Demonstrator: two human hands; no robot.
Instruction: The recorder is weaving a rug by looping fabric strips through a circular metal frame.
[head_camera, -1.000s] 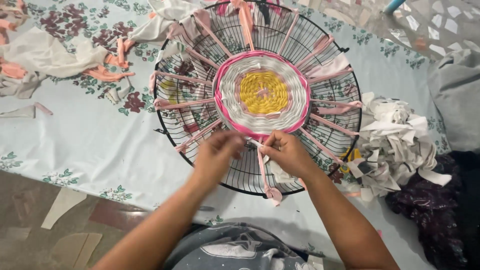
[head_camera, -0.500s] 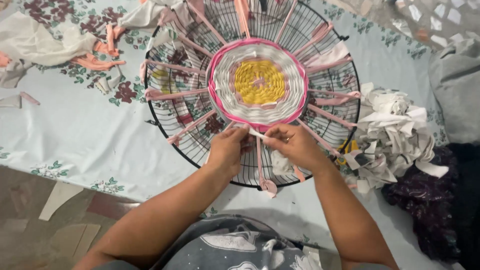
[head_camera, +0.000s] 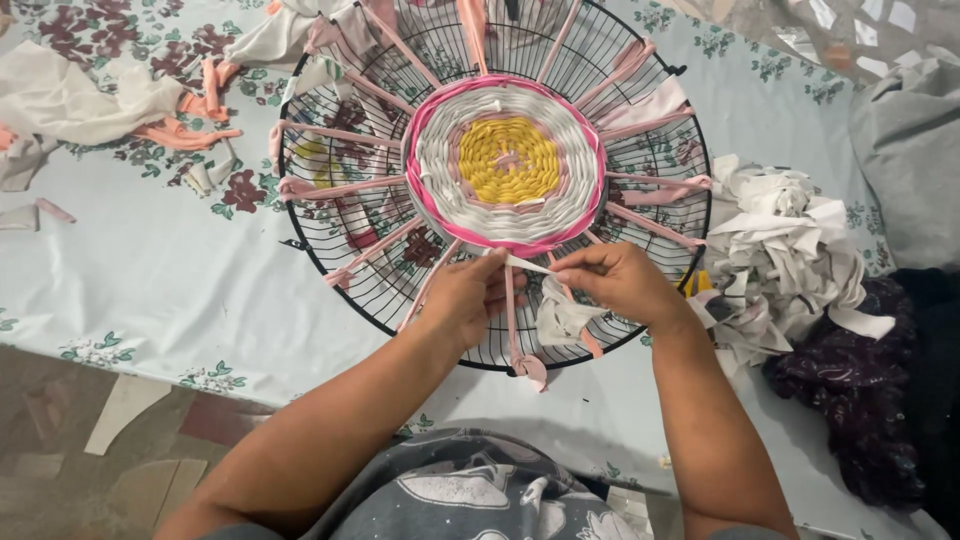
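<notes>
Head view, looking down on a round black wire fan guard (head_camera: 330, 262) lying flat on a pale blue floral tablecloth (head_camera: 150, 280). The guard serves as a loom: pink fabric strips (head_camera: 345, 186) are tied from hub to rim like spokes, and a woven disc (head_camera: 507, 162) sits at the centre, yellow in the middle, then white, then a bright pink outer ring.

Our left hand (head_camera: 463, 300) rests against the near edge of the disc, fingers curled and closed on one end of a narrow white fabric strip (head_camera: 530, 265). Our right hand (head_camera: 622, 284) pinches the same strip a little further along, thumb and forefinger shut on it. The strip runs taut between the two hands, just beside the pink ring, so it appears held stretched to keep it flat against the weave. Its loose tail (head_camera: 562, 318) bunches below the right hand, over the wires.

A heap of white and grey cloth scraps (head_camera: 790, 255) lies just right of the guard, within easy reach. A dark purple cloth bundle (head_camera: 850, 400) sits beyond it. More white and peach scraps (head_camera: 90, 105) are scattered at far left.
</notes>
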